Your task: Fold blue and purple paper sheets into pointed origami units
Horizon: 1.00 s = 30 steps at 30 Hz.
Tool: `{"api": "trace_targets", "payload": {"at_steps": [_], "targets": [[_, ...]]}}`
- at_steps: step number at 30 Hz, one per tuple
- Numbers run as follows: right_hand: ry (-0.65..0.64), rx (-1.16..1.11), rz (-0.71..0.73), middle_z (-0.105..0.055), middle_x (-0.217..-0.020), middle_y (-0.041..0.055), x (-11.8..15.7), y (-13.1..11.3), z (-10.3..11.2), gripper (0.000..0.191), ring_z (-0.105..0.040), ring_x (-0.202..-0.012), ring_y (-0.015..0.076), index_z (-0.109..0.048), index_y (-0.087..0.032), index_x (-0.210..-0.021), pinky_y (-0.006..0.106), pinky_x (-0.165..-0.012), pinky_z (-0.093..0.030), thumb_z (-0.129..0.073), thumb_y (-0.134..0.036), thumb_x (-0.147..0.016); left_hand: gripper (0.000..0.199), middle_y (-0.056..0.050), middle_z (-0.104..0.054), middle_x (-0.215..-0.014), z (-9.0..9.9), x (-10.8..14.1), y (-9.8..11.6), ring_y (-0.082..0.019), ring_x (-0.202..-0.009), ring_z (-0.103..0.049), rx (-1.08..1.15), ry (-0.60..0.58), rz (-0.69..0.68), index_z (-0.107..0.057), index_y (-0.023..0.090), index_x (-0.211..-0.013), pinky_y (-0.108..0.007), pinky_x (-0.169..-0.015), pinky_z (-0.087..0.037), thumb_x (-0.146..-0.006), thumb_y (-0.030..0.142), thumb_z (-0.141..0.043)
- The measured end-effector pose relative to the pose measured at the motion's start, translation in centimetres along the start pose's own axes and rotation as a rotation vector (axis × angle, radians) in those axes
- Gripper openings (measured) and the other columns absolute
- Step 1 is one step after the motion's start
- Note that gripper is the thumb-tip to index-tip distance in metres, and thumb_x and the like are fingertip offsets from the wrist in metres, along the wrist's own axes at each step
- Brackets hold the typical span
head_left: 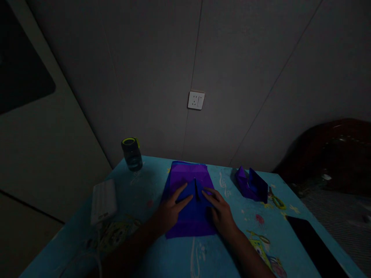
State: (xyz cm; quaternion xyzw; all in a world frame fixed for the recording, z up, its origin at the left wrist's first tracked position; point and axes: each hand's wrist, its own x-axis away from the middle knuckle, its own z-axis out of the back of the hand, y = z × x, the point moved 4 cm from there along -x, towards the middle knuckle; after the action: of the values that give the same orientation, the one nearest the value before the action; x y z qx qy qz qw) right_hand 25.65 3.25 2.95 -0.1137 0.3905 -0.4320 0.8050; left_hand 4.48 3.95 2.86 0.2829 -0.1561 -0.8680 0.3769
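A dark blue sheet of paper [189,216], partly folded, lies on a stack of purple paper [189,230] in the middle of the table. Two of its flaps rise to a point at the far end, with a dark gap between them. My left hand [171,208] rests on the left flap, fingers stretched out and spread. On the right flap lies my right hand [222,212], its fingers apart and pressing near the gap. Neither hand grips anything that I can see. The picture is dim, so fine creases are hard to make out.
A folded purple paper boat [251,185] stands at the right, beside scissors [276,200]. Nearer on that side lies a flat black device [314,245]. At the left are a water bottle [132,155] and a white power bank [103,202] with a cable. A wall socket [196,100] is behind.
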Motion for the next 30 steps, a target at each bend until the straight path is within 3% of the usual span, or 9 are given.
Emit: {"api": "trace_targets", "payload": {"at_steps": [4,8,11,16,20,24,30], "targets": [[-0.060,0.226,0.043,-0.038,-0.149,0.0155,-0.2,0.3,-2.0,0.063,-0.037,-0.137,0.0318,-0.047,-0.022,-0.141,0.054,-0.106,-0.040,-0.044,-0.002,-0.081,0.058,-0.010,-0.042,-0.151,-1.2,-0.7,-0.6,-0.027,-0.138,-0.039,-0.244,-0.057,-0.044,-0.053,0.022,-0.134,-0.047,-0.111,-0.039,-0.082,-0.002,-0.043],[-0.243,0.323,0.093,-0.052,-0.137,0.0202,-0.3,-1.3,-3.2,0.051,-0.048,-0.125,0.0342,-0.049,-0.014,-0.139,0.052,-0.103,-0.043,-0.058,-0.028,-0.090,0.048,-0.015,-0.055,-0.137,-1.9,-0.7,-0.1,-0.029,-0.130,-0.047,-0.309,-0.176,-0.084,-0.055,0.013,-0.131,-0.046,-0.111,-0.035,-0.084,0.006,-0.045],[-0.341,0.290,0.096,-0.056,-0.131,0.0211,0.0,-2.4,-3.0,0.057,-0.052,-0.119,0.0339,-0.049,-0.012,-0.138,0.052,-0.101,-0.045,-0.057,-0.043,-0.090,0.053,-0.017,-0.053,-0.139,-1.3,-0.5,0.9,-0.032,-0.128,-0.047,-0.293,-0.224,-0.057,-0.053,0.009,-0.133,-0.047,-0.110,-0.035,-0.080,0.013,-0.051],[-0.460,0.171,0.067,-0.049,-0.140,0.0240,0.2,-2.8,-2.0,0.085,-0.047,-0.127,0.0362,-0.041,-0.008,-0.144,0.052,-0.107,-0.038,-0.061,-0.061,-0.081,0.062,-0.022,-0.049,-0.141,-0.2,-0.2,1.5,-0.036,-0.129,-0.045,-0.234,-0.228,-0.061,-0.049,0.004,-0.136,-0.048,-0.111,-0.034,-0.078,0.025,-0.058],[-0.532,0.072,0.000,-0.043,-0.147,0.0209,0.1,-2.6,-1.1,0.072,-0.042,-0.134,0.0329,-0.045,-0.009,-0.143,0.048,-0.111,-0.035,-0.059,-0.052,-0.087,0.060,-0.019,-0.054,-0.138,0.2,0.4,1.2,-0.033,-0.131,-0.046,-0.114,-0.243,-0.135,-0.051,0.009,-0.136,-0.045,-0.111,-0.035,-0.082,0.035,-0.057],[-0.538,0.004,-0.054,-0.049,-0.144,0.0142,-0.1,-2.6,-0.6,0.046,-0.044,-0.135,0.0278,-0.057,-0.016,-0.133,0.045,-0.111,-0.036,-0.051,-0.040,-0.095,0.056,-0.012,-0.057,-0.138,0.8,0.5,0.9,-0.031,-0.131,-0.048,-0.019,-0.290,-0.096,-0.056,0.020,-0.133,-0.045,-0.108,-0.039,-0.081,0.042,-0.060],[-0.413,0.169,-0.108,-0.069,-0.120,0.0097,-0.8,-2.4,-1.2,0.032,-0.063,-0.111,0.0219,-0.069,-0.018,-0.114,0.037,-0.100,-0.046,-0.044,-0.031,-0.099,0.041,-0.008,-0.060,-0.135,1.3,0.0,-0.4,-0.023,-0.127,-0.054,0.030,-0.358,-0.056,-0.062,0.020,-0.125,-0.037,-0.108,-0.041,-0.086,0.023,-0.051]]}}
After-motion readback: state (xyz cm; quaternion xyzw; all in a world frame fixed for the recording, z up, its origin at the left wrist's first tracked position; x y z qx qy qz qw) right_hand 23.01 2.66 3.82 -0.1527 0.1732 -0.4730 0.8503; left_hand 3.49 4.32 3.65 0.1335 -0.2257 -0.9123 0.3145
